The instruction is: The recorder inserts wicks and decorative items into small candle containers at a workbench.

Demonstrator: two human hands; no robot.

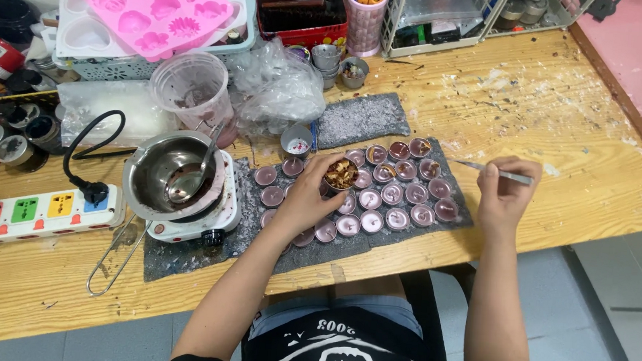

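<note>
Your left hand [311, 195] is curling closed around a small cup of dried bits [341, 174], holding it above the rows of tealight candles [392, 194] on the counter [495, 102], while your right hand [505, 191] is pinching metal tweezers [493, 171] just beside them.

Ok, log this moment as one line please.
left hand: holds small cup of dried bits over tealight candles | right hand: grips tweezers | melting pot: on hot plate

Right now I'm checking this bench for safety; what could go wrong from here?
1. The left hand tilts a small cup of dried brown bits over the purple tealight candles; bits may spill.
2. The metal pot sits by a black cord.
</note>
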